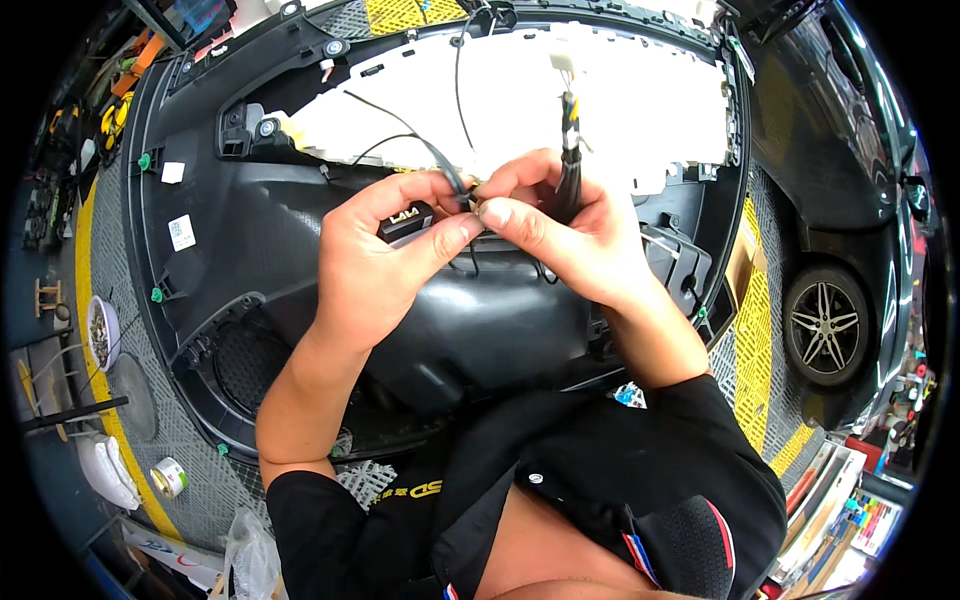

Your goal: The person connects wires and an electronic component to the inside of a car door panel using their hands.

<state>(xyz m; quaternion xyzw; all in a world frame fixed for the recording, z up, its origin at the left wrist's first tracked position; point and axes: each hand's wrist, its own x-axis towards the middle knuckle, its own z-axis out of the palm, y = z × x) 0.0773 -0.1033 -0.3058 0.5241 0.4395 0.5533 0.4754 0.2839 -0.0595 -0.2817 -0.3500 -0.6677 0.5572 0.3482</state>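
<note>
My left hand point(367, 262) and my right hand point(592, 245) meet over a black car door panel point(450, 320), thumbs and fingertips pinched together on thin black wires point(440, 158). The exact spot between the fingertips is partly hidden. A small black box point(403, 223) rests against my left fingers, below the wires. Behind my right thumb a taped black wiring harness point(569, 165) runs upward through the hand and ends in a white connector point(563, 62). Loose wire ends curl beneath both hands.
White padding point(480, 90) covers the panel's far part. A dark car with a spoked wheel point(825, 325) stands at right. On the left floor are a white bowl of small parts point(103, 333) and a can point(169, 477). Grey and yellow grating point(755, 370) surrounds the panel.
</note>
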